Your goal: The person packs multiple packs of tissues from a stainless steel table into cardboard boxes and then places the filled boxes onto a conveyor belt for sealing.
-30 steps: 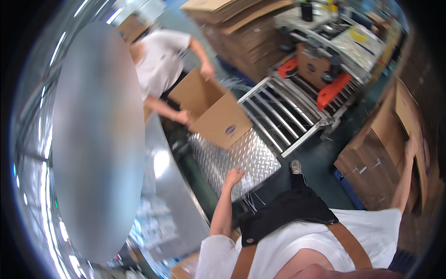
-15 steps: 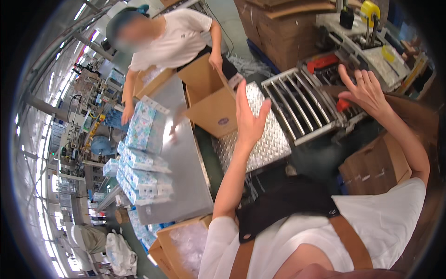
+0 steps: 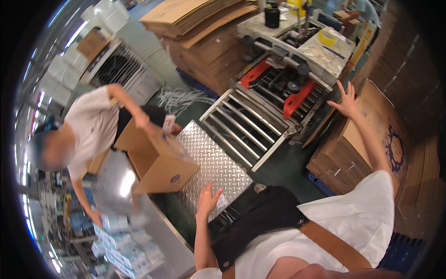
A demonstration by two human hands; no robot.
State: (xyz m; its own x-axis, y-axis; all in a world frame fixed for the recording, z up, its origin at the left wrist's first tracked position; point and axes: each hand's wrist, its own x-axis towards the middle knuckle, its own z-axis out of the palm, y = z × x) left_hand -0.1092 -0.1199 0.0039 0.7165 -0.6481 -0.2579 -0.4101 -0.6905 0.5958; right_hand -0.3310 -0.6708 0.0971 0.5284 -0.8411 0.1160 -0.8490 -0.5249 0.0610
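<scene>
My left hand (image 3: 208, 200) is raised over the near edge of a diamond-plate metal platform (image 3: 216, 162), fingers apart, holding nothing. An open cardboard box (image 3: 162, 169) stands at the platform's left side, apart from that hand. Out to the right reaches my right hand (image 3: 347, 101), empty with its fingers spread, nearest to a stack of flat cardboard boxes (image 3: 360, 135). Another person (image 3: 95, 123) has one hand by the open box and the other at blue-and-white plastic-wrapped packs (image 3: 123, 249) on a metal table (image 3: 169, 237).
A roller conveyor (image 3: 246, 128) runs from the platform to a taping machine (image 3: 297, 79) with red parts. Tall piles of flat cardboard (image 3: 204, 51) stand behind it. White strapping (image 3: 179, 100) lies loose on the floor near an air cooler (image 3: 123, 69).
My view has swung to the right, bringing the conveyor and cardboard stack toward the middle. My right hand has moved from beside the machine to near the cardboard stack. Both hands remain empty.
</scene>
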